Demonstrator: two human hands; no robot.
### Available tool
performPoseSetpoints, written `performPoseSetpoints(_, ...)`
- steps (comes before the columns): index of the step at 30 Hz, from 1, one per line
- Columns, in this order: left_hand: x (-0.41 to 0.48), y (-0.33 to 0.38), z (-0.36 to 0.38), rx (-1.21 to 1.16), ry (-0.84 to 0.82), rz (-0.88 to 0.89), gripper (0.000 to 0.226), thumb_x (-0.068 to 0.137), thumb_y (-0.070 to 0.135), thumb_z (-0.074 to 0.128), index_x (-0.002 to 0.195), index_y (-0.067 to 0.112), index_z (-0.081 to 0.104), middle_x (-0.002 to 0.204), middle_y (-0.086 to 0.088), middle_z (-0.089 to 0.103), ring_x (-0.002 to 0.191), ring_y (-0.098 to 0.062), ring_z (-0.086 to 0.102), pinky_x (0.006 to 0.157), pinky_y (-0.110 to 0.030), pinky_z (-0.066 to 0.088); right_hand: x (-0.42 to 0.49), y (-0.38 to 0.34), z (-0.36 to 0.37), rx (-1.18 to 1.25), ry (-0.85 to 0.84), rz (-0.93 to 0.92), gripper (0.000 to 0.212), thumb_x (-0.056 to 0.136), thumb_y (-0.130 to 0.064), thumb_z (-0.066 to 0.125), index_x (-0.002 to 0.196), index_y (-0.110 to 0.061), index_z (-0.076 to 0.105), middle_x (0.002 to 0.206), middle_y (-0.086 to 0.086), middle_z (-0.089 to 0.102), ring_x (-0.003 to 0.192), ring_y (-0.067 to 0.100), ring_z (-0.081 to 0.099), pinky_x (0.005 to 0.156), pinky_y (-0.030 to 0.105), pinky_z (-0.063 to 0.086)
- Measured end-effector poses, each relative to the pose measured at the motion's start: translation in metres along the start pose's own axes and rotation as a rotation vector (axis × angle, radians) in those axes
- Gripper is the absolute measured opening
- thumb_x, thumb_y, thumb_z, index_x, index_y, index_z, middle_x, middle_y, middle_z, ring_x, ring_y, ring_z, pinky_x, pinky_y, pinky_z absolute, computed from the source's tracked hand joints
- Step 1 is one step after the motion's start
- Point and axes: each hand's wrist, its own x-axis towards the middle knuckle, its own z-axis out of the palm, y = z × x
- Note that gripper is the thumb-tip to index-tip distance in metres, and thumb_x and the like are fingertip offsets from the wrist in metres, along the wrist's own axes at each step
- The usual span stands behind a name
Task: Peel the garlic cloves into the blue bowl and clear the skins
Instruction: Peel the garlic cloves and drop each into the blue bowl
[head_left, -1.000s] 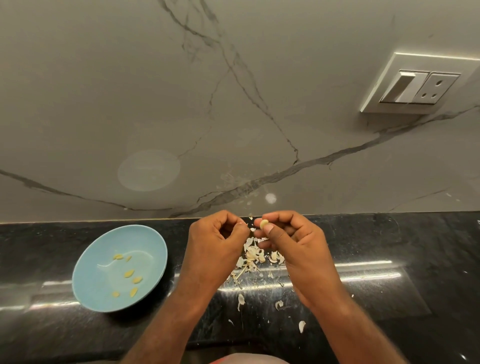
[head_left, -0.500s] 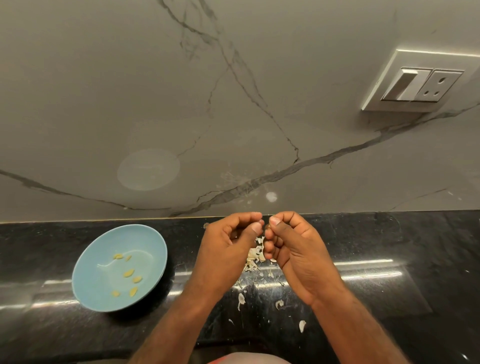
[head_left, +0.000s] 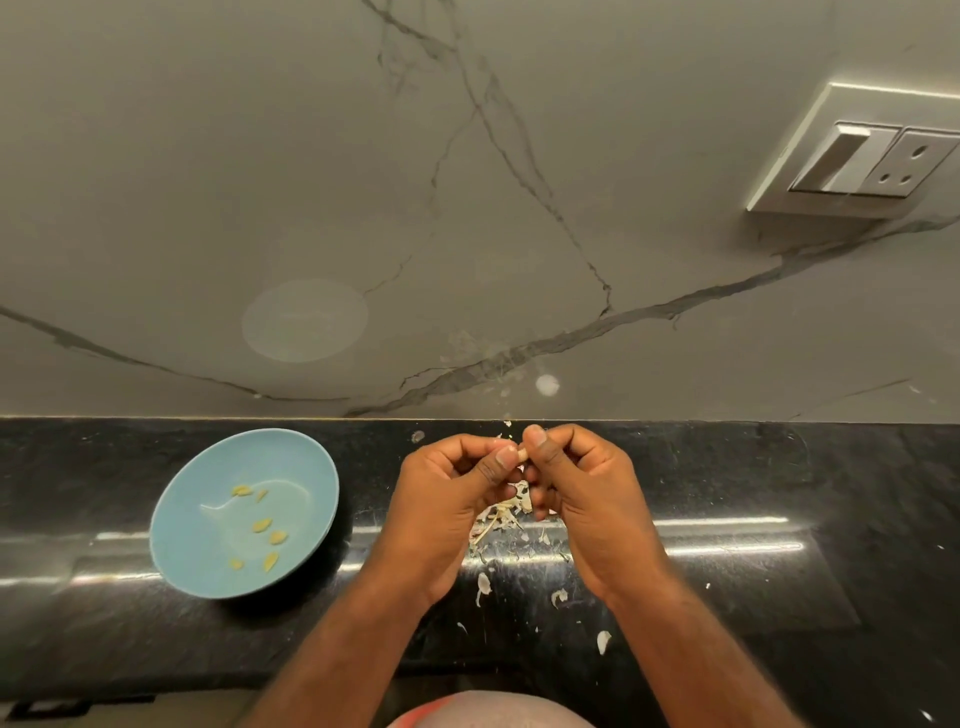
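- Six peeled cloves (head_left: 262, 525), roughly counted, lie in the blue bowl (head_left: 171, 514). It sits on the black counter (head_left: 727, 483) at 9 o'clock from your hands, near but apart.
- Left hand (head_left: 447, 499): fingers curled, thumb tip pressed on the small garlic clove (head_left: 521, 455), which is held between both hands above the counter.
- Right hand (head_left: 582, 493): fingers curled, thumb and forefinger pinching the same clove from its 3 o'clock side.
- Skins (head_left: 501, 517): a heap directly under the hands, with loose flakes (head_left: 483, 584) trailing toward 6 o'clock.
- Judgement: mid-peel. The clove is mostly hidden, so I cannot tell how much skin remains.
- Method: anchor with the right pinch, lift the skin edge with your left thumbnail, and pull along the clove, not across. Use light pressure; the clove is small and likely slippery. Drop flakes onto the heap so clearing takes one sweep.
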Motion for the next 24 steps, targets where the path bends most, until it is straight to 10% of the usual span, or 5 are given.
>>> performPoseSetpoints(8, 0.002, -0.007, -0.021, 0.039, 0.1, -0.018, 0.022, 0.068, 0.007, 0.079, 0.085, 0.001, 0.066, 0.081, -0.013, 0.073, 0.074, -0.019, 0.071, 0.066, -0.024, 0.057, 0.005, 0.018, 0.003, 0.046, -0.088, 0.088, 0.024, 0.092, -0.015, 0.063, 0.112, -0.004, 0.067, 0.086, 0.011, 0.067, 0.072, 0.019, 0.061, 0.061, 0.027, 0.054)
performPoseSetpoints(18, -0.002, -0.023, -0.051, 0.429, 0.106, 0.058, 0.026, 0.088, 0.004, 0.07, 0.11, 0.018, 0.07, 0.088, 0.0, 0.078, 0.086, -0.011, 0.074, 0.081, -0.021, 0.057, 0.019, 0.055, 0.031, 0.186, -0.037, 0.424, 0.04, 0.102, -0.039, 0.048, 0.094, -0.003, 0.061, 0.07, 0.009, 0.065, 0.06, 0.014, 0.059, 0.056, 0.025, 0.052)
performPoseSetpoints(24, -0.009, -0.051, -0.087, 0.505, 0.357, 0.073, 0.018, 0.101, 0.016, 0.052, 0.101, 0.02, 0.069, 0.079, -0.004, 0.073, 0.073, -0.011, 0.069, 0.064, -0.023, 0.056, 0.029, 0.065, 0.054, 0.28, 0.053, 0.418, 0.045, 0.103, -0.042, 0.045, 0.104, -0.001, 0.063, 0.084, 0.013, 0.067, 0.069, 0.019, 0.065, 0.062, 0.027, 0.056)
